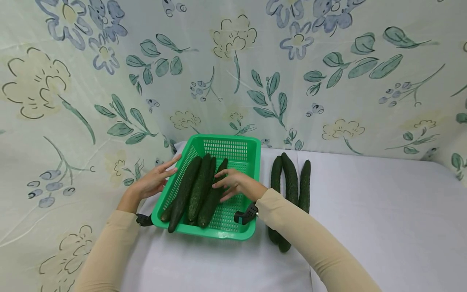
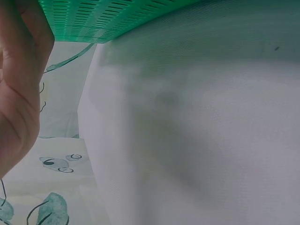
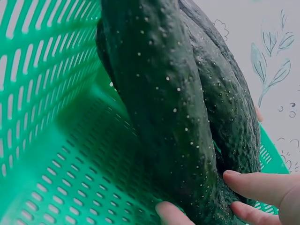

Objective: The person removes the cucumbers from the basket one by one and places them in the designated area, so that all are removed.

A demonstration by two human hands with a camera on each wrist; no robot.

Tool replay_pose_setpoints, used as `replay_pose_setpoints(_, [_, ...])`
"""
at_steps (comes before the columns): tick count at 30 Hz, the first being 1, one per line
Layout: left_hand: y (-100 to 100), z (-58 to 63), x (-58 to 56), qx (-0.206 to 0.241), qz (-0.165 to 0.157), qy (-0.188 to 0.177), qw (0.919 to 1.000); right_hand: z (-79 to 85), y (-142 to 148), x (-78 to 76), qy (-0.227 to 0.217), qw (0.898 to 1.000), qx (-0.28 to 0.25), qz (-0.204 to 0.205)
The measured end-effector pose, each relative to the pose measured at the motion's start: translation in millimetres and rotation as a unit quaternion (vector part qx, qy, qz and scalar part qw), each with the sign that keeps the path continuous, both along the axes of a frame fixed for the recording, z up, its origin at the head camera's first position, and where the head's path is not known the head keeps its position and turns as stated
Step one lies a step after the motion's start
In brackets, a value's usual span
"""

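A green plastic basket point(image 1: 228, 234) with slotted walls stands on the white cloth, holding several dark green cucumbers point(image 1: 186, 190) laid side by side toward its left. My left hand point(image 1: 155, 180) rests against the outside of its left wall, fingers fairly straight along the rim. Inside the basket, my right hand point(image 1: 237, 183) reaches over the rightmost cucumber point(image 1: 211, 207). In the right wrist view, fingertips point(image 3: 241, 180) lie on one side of this cucumber point(image 3: 164, 108) and the thumb is on the other side, holding it between them.
Right of the basket, three more cucumbers point(image 1: 290, 178) lie lengthwise on the white cloth point(image 1: 383, 211), partly covered by my right forearm. A flower-patterned curtain point(image 1: 233, 81) hangs behind and along the left. Black wrist straps sit on both wrists.
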State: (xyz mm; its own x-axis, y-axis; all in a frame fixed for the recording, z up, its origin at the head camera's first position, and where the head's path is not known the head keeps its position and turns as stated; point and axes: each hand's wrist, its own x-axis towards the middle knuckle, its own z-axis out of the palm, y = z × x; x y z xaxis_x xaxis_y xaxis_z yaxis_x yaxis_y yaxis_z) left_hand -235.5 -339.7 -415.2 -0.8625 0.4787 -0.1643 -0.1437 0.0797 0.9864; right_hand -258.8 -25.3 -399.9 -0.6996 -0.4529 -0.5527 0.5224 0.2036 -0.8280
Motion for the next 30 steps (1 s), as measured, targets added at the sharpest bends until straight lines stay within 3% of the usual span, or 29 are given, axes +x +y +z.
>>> replay_pose_setpoints(9, [-0.1,-0.4,-1.1,-0.02,0.014,0.003,0.9997,-0.9,-0.4,1.2,0.009,1.0,0.002,0.001])
replay_pose_setpoints(15, [-0.1,-1.8,-1.9,-0.003,0.009,-0.009,0.9999,-1.1,-0.9,2.1,0.011,1.0,0.002,0.007])
replay_pose_setpoints(30, [-1.9,-4.3,-1.7,0.012,0.0,0.002,0.9999,-0.2,-1.4,1.3,0.01,1.0,0.006,0.023])
